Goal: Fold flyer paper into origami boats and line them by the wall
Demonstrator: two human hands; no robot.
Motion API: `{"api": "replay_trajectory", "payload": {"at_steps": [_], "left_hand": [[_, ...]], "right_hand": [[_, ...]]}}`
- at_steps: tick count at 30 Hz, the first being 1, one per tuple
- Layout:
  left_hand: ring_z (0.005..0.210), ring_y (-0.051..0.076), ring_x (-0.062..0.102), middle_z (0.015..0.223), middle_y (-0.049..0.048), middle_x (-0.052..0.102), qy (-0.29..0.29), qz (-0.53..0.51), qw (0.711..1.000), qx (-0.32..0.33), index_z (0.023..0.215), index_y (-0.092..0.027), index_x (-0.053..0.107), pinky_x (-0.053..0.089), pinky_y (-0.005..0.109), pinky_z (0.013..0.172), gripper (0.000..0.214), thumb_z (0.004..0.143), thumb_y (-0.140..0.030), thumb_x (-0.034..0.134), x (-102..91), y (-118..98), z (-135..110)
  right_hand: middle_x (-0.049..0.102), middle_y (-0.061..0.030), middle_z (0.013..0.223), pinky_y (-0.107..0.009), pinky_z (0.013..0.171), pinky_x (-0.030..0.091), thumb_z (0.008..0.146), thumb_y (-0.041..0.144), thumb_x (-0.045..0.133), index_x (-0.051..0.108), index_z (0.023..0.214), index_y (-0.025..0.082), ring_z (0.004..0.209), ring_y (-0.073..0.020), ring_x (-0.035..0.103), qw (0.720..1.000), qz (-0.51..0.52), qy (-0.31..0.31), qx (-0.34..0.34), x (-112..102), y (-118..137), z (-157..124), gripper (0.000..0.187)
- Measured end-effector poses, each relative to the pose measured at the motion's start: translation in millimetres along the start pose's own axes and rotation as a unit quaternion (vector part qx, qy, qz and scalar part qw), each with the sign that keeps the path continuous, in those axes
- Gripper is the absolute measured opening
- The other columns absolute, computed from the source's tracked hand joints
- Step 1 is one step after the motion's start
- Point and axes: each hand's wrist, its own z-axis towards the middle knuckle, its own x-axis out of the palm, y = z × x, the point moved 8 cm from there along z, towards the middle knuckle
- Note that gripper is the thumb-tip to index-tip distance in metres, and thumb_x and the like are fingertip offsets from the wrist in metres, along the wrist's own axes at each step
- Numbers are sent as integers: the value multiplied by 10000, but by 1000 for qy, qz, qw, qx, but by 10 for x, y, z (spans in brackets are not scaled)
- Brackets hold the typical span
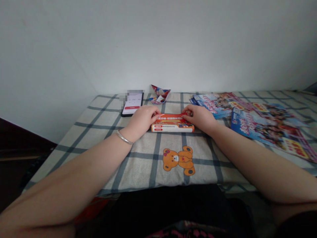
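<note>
A printed orange-and-white leaflet (172, 127) lies on the table in front of me, bent over so that its front edge forms a rounded fold. My left hand (144, 118) grips its left end, thumb and fingers closed near the top edge. At the opposite end, my right hand (198, 116) pinches the leaflet the same way. The fingertips partly cover the far corners. A silver bangle (124, 137) circles my left wrist.
Behind my left hand lies a phone (133, 105) with a lit screen. A folded paper shape (160, 94) stands near the wall. Several colourful flyers (267, 132) spread over the right side. The checked tablecloth (138, 165) carries a teddy bear print.
</note>
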Motion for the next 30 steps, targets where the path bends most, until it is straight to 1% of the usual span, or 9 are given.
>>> {"api": "replay_trajectory", "payload": {"at_steps": [4, 11, 14, 18, 21, 23, 25, 27, 30], "left_hand": [[857, 210, 591, 874, 59, 704, -7, 39, 999, 38, 889, -184, 711, 481, 369, 828, 87, 906, -243, 649, 11, -41, 15], [856, 218, 580, 886, 62, 696, -2, 31, 999, 33, 892, -177, 703, 478, 380, 835, 71, 900, -221, 647, 38, -9, 23], [862, 219, 576, 885, 65, 686, -1, 21, 999, 32, 894, -171, 702, 481, 392, 855, 84, 905, -217, 633, 48, 2, 23], [975, 234, 586, 1035, 94, 669, -13, 18, 999, 47, 1024, -157, 702, 487, 397, 901, 153, 891, -172, 629, 31, -8, 16], [1008, 240, 578, 1032, 92, 654, -9, 33, 995, 92, 976, -178, 727, 486, 394, 904, 156, 899, -151, 593, 30, -74, 14], [991, 238, 581, 974, 77, 663, 14, 48, 991, 126, 937, -191, 735, 488, 395, 896, 182, 911, -145, 561, 55, -134, 14], [972, 230, 597, 950, 65, 678, 39, 60, 986, 148, 939, -192, 735, 495, 389, 889, 204, 913, -132, 542, 76, -179, 16], [953, 221, 618, 955, 61, 694, 56, 75, 983, 160, 936, -189, 736, 502, 376, 883, 216, 909, -118, 533, 83, -208, 21], [938, 217, 641, 950, 63, 709, 68, 94, 978, 171, 925, -184, 746, 506, 364, 870, 232, 899, -104, 530, 71, -234, 26]], "right_hand": [[729, -27, 854, -285, 604, 370, 858, 346, 663, 744, 1002, 253, 783, -196, 629, 1000, 10, 7, 10, 27, -41, 14, 189], [708, -19, 807, -290, 591, 374, 857, 332, 666, 743, 1000, 240, 722, -179, 602, 1000, 16, 22, 14, 42, -55, 28, 187], [705, -24, 819, -296, 594, 386, 856, 331, 662, 748, 992, 232, 707, -178, 591, 1000, 10, 24, 1, 45, -46, 34, 189], [688, -77, 988, -318, 733, 467, 844, 301, 682, 761, 981, 212, 868, -211, 623, 999, 6, -6, -50, 14, -3, 43, 182], [666, -106, 1046, -349, 865, 489, 860, 260, 671, 781, 975, 208, 976, -236, 625, 995, 13, -28, -98, -7, 53, 47, 168], [685, -97, 1009, -354, 911, 484, 875, 209, 641, 795, 948, 213, 982, -234, 631, 990, 18, -16, -137, 11, 107, 51, 171], [712, -78, 963, -346, 911, 485, 888, 183, 615, 804, 942, 218, 952, -221, 643, 987, 22, 9, -160, 39, 133, 61, 200], [725, -65, 961, -335, 881, 494, 901, 221, 617, 807, 970, 229, 929, -210, 650, 987, 23, 30, -159, 55, 120, 78, 202], [721, -63, 1023, -331, 843, 505, 890, 340, 669, 805, 1019, 247, 925, -209, 646, 988, 12, 55, -142, 62, 85, 89, 209]]}}
